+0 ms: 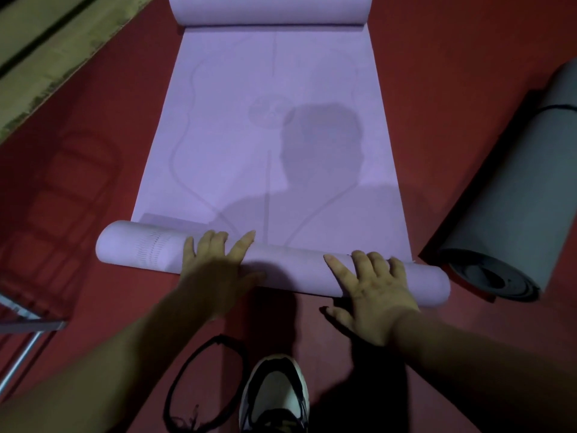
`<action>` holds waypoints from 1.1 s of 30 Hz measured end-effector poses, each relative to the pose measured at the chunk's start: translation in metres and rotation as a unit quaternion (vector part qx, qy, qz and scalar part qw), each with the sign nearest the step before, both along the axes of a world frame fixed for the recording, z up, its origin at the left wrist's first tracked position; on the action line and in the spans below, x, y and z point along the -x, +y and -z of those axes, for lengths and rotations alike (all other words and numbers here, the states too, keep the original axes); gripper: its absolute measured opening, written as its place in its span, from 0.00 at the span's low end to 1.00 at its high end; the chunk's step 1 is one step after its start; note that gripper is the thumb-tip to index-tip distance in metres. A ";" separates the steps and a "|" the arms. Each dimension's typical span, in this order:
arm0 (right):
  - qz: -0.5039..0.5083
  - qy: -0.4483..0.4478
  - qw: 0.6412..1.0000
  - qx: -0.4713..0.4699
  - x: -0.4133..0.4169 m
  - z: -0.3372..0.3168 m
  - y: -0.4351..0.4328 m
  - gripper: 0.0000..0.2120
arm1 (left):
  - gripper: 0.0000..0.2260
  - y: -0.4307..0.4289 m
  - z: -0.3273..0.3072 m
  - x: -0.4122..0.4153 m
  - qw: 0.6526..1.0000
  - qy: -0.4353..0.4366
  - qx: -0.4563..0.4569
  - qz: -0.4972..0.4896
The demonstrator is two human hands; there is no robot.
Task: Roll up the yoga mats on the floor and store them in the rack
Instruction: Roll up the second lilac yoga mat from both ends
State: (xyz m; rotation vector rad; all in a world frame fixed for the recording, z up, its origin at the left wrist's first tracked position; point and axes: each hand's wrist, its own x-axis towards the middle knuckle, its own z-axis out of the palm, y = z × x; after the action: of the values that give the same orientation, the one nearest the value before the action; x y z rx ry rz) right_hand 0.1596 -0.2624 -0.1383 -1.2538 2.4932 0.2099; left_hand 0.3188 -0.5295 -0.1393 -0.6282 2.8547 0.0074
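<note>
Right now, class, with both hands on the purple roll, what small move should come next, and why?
Probably push the roll a short way forward. The left hand and right hand press flat on top of it, and most of the mat lies flat ahead, unrolled.

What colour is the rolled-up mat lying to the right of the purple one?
Grey: the rolled mat shows best in the head view.

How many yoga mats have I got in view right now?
2. A purple mat lies ahead, near end rolled; a grey rolled mat lies on the right. The purple curl at the top looks like its far end; others may be out of frame.
</note>
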 end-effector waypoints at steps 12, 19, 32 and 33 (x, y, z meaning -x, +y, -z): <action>0.000 -0.025 1.000 0.001 0.035 -0.006 -0.017 0.47 | 0.46 -0.008 0.013 0.009 1.000 0.016 -0.002 -0.007; 0.017 -0.009 0.999 0.031 0.036 -0.002 -0.019 0.52 | 0.48 -0.013 0.012 0.015 0.999 0.032 -0.007 -0.001; 0.019 -0.053 0.998 0.020 0.065 -0.003 -0.032 0.56 | 0.49 -0.033 -0.007 0.053 0.995 -0.074 -0.061 -0.020; 0.023 -0.053 0.998 0.020 0.066 -0.004 -0.033 0.56 | 0.48 -0.035 -0.008 0.055 0.995 -0.080 -0.064 -0.017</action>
State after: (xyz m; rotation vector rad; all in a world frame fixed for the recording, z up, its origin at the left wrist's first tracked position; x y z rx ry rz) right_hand 0.0939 -0.2949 -0.1344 -1.1900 2.4434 0.0797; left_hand 0.2641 -0.5645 -0.1315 -0.6220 2.6640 0.1374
